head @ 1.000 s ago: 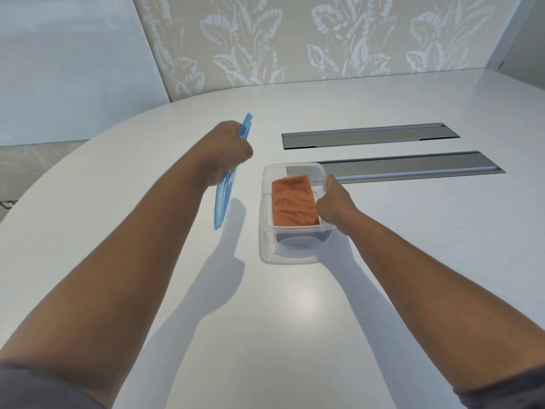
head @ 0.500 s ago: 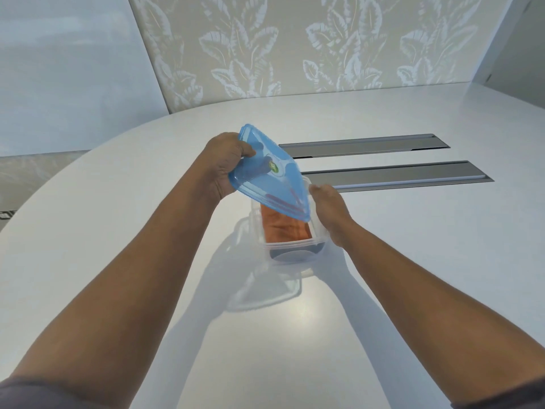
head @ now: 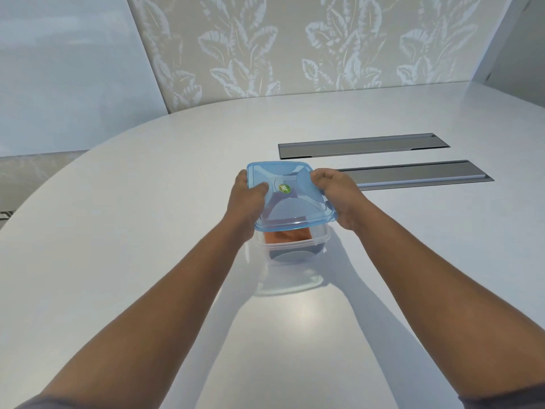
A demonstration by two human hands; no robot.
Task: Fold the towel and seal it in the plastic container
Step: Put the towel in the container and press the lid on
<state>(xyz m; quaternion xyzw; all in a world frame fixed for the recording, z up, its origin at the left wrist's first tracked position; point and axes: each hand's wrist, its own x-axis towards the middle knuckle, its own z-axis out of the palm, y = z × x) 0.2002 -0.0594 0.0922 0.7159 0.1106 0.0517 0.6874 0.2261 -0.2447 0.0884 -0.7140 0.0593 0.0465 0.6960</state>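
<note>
A clear plastic container [head: 295,246] stands on the white table [head: 147,231], with a folded orange towel [head: 283,236] showing through its near wall. A translucent blue lid [head: 290,199] with a small green sticker lies over the container's top, near edge slightly raised. My left hand [head: 246,199] grips the lid's left edge, thumb on top. My right hand [head: 336,193] grips the lid's right edge, fingers curled over the far corner. Most of the towel is hidden under the lid.
Two long grey recessed slots [head: 362,144] [head: 413,175] run across the table just beyond and to the right of the container. A leaf-patterned wall [head: 295,45] rises behind the table's curved far edge.
The lid, first held upright to the left by my left hand, swung over and came down flat onto the container. My right hand moved from the container's side onto the lid's right edge.
</note>
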